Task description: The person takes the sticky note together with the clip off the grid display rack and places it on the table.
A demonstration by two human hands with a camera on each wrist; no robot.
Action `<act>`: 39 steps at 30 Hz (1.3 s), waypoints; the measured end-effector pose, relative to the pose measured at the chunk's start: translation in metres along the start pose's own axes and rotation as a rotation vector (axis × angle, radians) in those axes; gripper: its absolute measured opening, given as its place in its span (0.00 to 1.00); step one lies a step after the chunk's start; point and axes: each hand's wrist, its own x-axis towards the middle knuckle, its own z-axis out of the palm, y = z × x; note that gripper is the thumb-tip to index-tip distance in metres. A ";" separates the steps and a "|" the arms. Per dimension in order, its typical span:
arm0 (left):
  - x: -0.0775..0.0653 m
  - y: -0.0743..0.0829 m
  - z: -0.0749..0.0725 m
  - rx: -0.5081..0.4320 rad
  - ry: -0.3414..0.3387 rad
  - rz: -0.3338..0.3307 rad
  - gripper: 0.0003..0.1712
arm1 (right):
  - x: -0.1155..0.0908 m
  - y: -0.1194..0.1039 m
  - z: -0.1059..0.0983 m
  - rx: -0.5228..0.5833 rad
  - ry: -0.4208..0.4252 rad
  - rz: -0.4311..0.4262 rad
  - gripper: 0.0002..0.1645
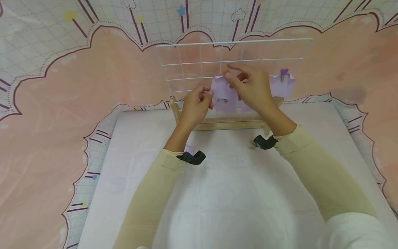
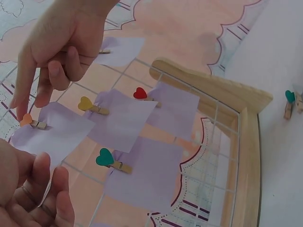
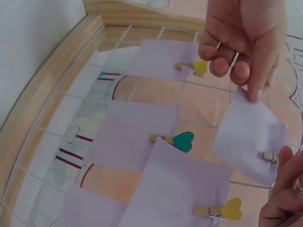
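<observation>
A lilac paper note (image 1: 221, 89) lies against the white wire grid (image 1: 264, 40). At its side edge, my left hand (image 1: 196, 103) pinches the paper between thumb and fingers. My right hand (image 1: 253, 88) holds the orange heart end of a small wooden clothespin (image 2: 39, 124), which sits on the note's upper edge. Other lilac notes hang around it in the left wrist view, on clothespins with a yellow heart (image 2: 85, 103), a red heart (image 2: 140, 93) and a green heart (image 2: 104, 157). Further right hangs a note with a purple heart clothespin (image 1: 284, 72).
The grid stands in a wooden base (image 1: 224, 126) at the back of the white table (image 1: 236, 193). Loose clothespins (image 1: 253, 145) lie on the table by my right wrist. Some lilac paper (image 1: 188, 149) shows beside my left wrist. A patterned pink cloth (image 1: 124, 79) hangs behind.
</observation>
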 end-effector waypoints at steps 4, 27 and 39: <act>0.001 0.001 -0.001 0.019 0.001 -0.005 0.13 | 0.005 -0.005 0.000 -0.067 -0.032 0.027 0.22; 0.004 -0.001 -0.001 0.039 0.016 0.060 0.11 | 0.014 -0.012 0.007 -0.156 -0.093 0.004 0.13; 0.004 -0.003 -0.002 0.051 0.027 0.047 0.10 | 0.009 -0.009 0.011 -0.061 -0.021 -0.015 0.09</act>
